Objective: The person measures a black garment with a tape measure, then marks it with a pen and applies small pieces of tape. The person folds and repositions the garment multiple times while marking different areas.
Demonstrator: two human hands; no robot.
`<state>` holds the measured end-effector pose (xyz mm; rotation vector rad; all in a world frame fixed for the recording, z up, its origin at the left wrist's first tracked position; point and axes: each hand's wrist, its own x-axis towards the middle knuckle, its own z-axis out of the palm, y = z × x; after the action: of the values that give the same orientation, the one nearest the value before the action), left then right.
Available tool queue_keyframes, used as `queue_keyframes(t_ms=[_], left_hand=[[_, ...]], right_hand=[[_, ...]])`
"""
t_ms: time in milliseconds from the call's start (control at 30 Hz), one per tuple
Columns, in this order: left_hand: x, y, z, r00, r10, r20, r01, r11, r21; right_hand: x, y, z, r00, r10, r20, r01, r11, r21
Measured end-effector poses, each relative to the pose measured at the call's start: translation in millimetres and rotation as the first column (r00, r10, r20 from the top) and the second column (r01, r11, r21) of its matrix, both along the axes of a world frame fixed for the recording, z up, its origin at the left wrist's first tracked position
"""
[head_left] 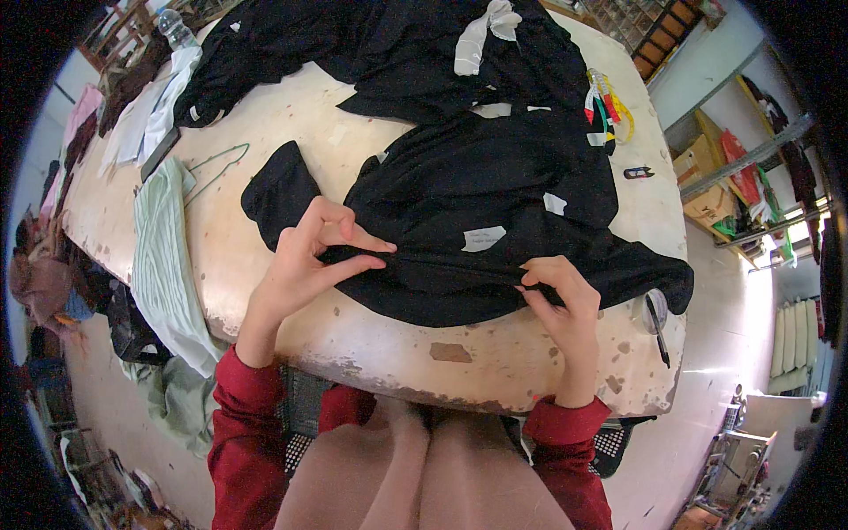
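A black garment (477,177) lies spread on the pale table, with a sleeve-like part (281,190) at its left and another reaching the table's right side. My left hand (314,252) pinches a fold of its near part between thumb and forefinger. Farther right, my right hand (564,296) grips the same fold with fingertips and thumb. Between the two hands the cloth runs in a nearly straight ridge. A white paper label (484,238) rests just beyond that ridge, and a smaller white tag (554,204) lies past it.
More black cloth (389,35) covers the table's far side. Thread snips (637,173), a yellow tape measure (624,119) and a pen (657,329) lie at the right. On the left are a pale green striped cloth (168,252) and a clear bottle (177,31). The table's near edge (397,391) is worn.
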<state>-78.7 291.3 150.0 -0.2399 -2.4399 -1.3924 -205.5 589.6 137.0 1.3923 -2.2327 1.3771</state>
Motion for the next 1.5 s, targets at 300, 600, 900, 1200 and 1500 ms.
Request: queue_keyframes(t_ms=[300,600,900,1200,1500], left_hand=[[-38.9,38.7,47.6,0.984,-0.163,-0.073,0.086,0.791,-0.606],[-143.3,30.1,73.7,0.985,-0.057,-0.163,0.036,0.991,-0.130],[-184.4,-43.3,126.5,0.903,0.421,-0.083,-0.198,0.580,0.790],[-158.5,-2.7,179.0,0.766,0.606,-0.212,-0.015,0.347,0.938],[-43.0,-163.4,162.5,0.236,0.671,-0.703,-0.598,0.670,0.439]], right_hand=[[-7.6,-13.9,-3.4,0.998,-0.052,-0.030,0.052,0.998,-0.020],[-61.0,48.5,-25.0,0.852,-0.392,-0.348,0.496,0.816,0.296],[-154.4,45.0,29.7,0.577,-0.511,-0.637,0.536,0.825,-0.177],[38.5,-208.9,-64.0,0.909,-0.388,0.150,0.376,0.921,0.099],[-22.3,-71.9,3.7,0.854,-0.453,-0.258,0.514,0.813,0.274]])
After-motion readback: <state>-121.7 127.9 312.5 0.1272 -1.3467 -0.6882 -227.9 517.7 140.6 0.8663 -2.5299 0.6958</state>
